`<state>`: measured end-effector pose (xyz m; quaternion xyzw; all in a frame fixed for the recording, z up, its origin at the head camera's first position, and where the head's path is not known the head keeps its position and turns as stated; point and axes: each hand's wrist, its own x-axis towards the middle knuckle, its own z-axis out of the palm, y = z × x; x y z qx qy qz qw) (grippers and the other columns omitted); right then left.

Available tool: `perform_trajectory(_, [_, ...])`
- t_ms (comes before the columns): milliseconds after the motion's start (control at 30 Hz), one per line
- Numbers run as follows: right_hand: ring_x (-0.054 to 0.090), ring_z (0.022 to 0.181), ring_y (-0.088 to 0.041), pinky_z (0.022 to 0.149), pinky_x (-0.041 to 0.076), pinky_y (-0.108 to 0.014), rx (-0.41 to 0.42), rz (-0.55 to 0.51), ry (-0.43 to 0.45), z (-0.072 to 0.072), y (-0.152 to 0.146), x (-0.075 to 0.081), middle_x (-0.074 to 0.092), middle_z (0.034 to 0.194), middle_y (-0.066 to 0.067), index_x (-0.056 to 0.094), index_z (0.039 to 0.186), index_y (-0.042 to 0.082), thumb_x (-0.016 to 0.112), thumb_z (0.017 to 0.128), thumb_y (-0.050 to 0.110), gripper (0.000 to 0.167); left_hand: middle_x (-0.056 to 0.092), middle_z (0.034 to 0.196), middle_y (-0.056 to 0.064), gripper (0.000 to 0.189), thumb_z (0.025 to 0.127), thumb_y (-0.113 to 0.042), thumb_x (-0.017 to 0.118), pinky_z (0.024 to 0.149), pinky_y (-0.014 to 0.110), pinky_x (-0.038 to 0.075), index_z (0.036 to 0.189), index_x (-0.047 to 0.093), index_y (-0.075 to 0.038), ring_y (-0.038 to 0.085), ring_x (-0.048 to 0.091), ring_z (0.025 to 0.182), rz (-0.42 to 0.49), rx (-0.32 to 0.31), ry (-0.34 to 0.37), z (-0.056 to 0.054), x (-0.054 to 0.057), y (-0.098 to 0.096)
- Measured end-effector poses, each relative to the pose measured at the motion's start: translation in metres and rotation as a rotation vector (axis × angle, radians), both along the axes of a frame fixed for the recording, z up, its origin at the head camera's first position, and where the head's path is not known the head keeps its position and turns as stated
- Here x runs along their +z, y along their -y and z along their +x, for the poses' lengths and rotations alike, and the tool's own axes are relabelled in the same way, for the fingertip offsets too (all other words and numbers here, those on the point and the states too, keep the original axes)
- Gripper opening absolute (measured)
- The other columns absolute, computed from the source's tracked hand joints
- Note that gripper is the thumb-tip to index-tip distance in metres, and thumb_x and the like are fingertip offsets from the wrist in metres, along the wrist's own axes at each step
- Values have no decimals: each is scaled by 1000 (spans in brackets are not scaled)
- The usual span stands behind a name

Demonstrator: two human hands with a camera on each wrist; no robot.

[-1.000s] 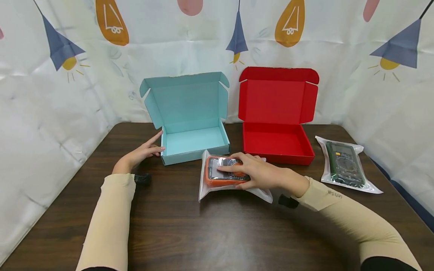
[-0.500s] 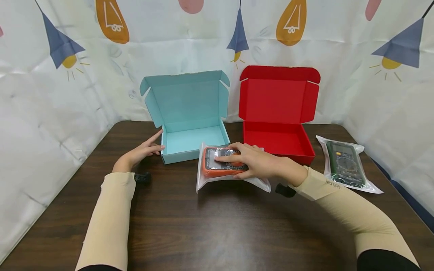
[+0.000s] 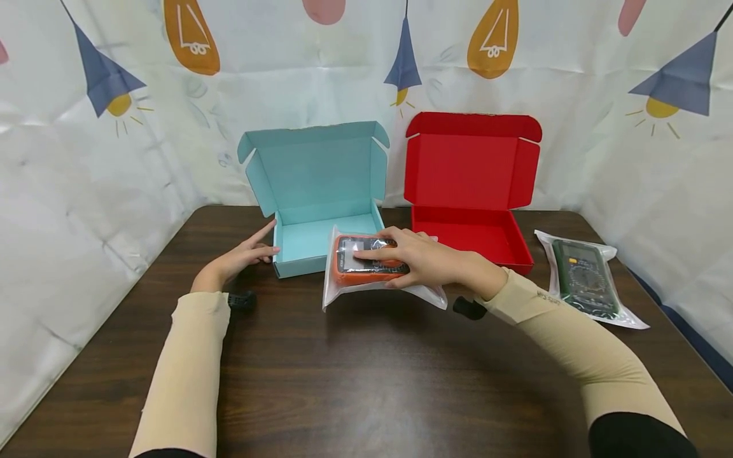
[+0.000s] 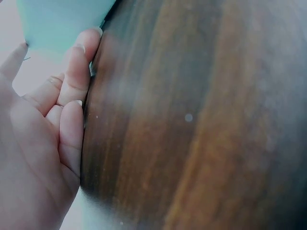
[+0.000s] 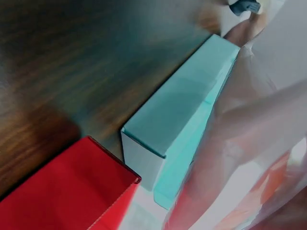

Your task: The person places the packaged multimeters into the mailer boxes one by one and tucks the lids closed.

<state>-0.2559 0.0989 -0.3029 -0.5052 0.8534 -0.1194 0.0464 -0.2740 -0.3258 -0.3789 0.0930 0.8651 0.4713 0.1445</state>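
Note:
My right hand grips an orange multimeter in a clear plastic bag from above, fingers on the far side and thumb on the near side. The bagged multimeter is raised off the table, by the front right of the open light-blue box. In the right wrist view, the plastic bag fills the right side, beside the box. My left hand touches the left wall of the light-blue box, with the index finger stretched out along it. In the left wrist view, the other fingertips lie close against the box.
An open red box stands right of the light-blue one, lid raised. A green multimeter in a clear bag lies on the dark wooden table at the right. A printed white curtain hangs behind.
My right hand has lifted the bagged orange multimeter and carried it a little left and away from me, towards the light-blue box. My left hand stays in place.

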Motion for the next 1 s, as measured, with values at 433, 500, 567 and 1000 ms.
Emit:
perform_trajectory(433, [40, 134, -31, 95, 48, -46, 25, -17, -56, -19, 16, 1, 38, 154, -15, 40, 160, 30, 80, 91, 31, 79, 55, 132, 27, 85, 105, -31, 55, 113, 62, 25, 166, -4, -27, 30, 50, 110, -14, -11, -4, -1, 1, -1])
perform_trajectory(500, [38, 135, -31, 95, 48, -46, 29, -23, -54, -23, 19, 1, 38, 154, -14, 40, 160, 30, 80, 91, 30, 80, 55, 131, 27, 85, 105, -31, 55, 113, 62, 25, 166, -4, -27, 30, 50, 110, -16, -14, -3, -1, 1, 0])
perform_trajectory(567, [37, 136, -31, 96, 48, -46, 32, -28, -52, -28, 23, 2, 37, 154, -14, 40, 160, 30, 80, 91, 31, 79, 56, 129, 27, 85, 105, -30, 54, 112, 62, 26, 166, -5, -26, 30, 50, 109, -16, -15, -5, -1, 1, 1])
perform_trajectory(1000, [38, 134, -27, 97, 50, -41, 23, -2, 3, -50, 49, 14, 35, 156, -13, 39, 160, 32, 77, 92, 29, 78, 55, 124, 23, 85, 105, -26, 54, 114, 64, 24, 166, -6, -24, 30, 49, 108, 13, -8, 13, 0, 2, 2])
